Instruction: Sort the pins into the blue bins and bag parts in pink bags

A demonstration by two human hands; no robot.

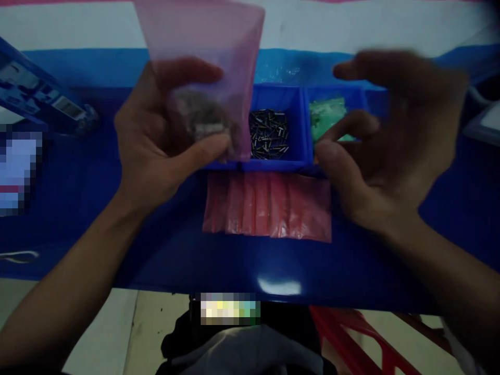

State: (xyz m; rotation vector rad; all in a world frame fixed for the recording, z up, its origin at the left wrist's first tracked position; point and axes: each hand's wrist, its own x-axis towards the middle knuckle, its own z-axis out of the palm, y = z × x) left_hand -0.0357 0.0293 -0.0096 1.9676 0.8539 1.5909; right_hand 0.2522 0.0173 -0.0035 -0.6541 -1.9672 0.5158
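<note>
Thumb in front and a finger behind, the left hand (pixel 154 127) pinches a see-through pink plastic bag (pixel 234 86) low down. Small grey lumps (pixel 207 124) sit inside it, just above the thumb. If that pinch gets loose, the bag could slip onto the blue plastic box (pixel 277 164) of dark metal pins (pixel 269 133) just beside it. By some shiny green pieces (pixel 328 112), the right hand (pixel 402 140) curls, fingertips close; I can't tell if they hold anything
</note>
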